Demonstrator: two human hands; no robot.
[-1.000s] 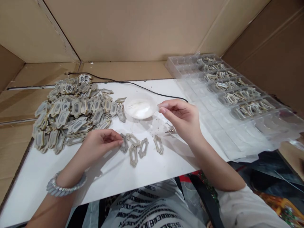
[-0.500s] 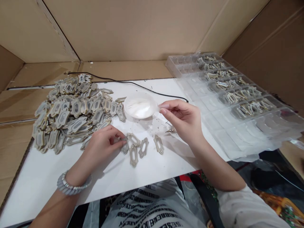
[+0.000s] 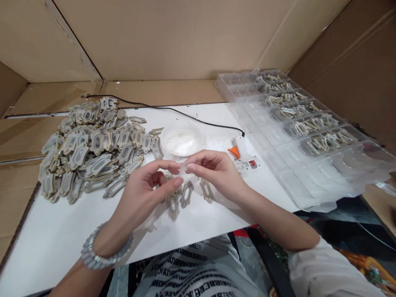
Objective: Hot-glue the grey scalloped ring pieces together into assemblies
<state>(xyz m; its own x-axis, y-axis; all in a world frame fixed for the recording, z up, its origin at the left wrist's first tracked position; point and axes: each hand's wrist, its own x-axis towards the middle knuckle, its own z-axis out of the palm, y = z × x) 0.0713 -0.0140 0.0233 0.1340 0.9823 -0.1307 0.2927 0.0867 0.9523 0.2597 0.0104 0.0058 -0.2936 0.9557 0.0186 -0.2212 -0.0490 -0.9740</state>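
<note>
My right hand (image 3: 221, 171) pinches a small, thin, translucent white piece (image 3: 183, 169) between thumb and forefinger. My left hand (image 3: 151, 183) comes up against it from the left, its forefinger touching the piece and its thumb held apart below. Both hands are above several loose grey frame-shaped pieces (image 3: 186, 194) lying on the white tabletop; some of these are partly hidden by my fingers. Just behind stands a white bowl (image 3: 163, 144) with shiny pale contents. A white glue gun with an orange trigger (image 3: 234, 152) lies to the right of my right hand.
A large heap of grey frame pieces (image 3: 95, 142) covers the left of the tabletop (image 3: 77, 231). On the right lies a clear compartment tray (image 3: 278, 165), with small metallic-looking pieces in several sections. A black cord (image 3: 167, 108) crosses the back. Cardboard walls (image 3: 173, 37) enclose the table.
My right hand has moved left from the bowl's right edge, uncovering the glue gun. My left hand has lifted off the loose grey pieces and moved right to meet it.
</note>
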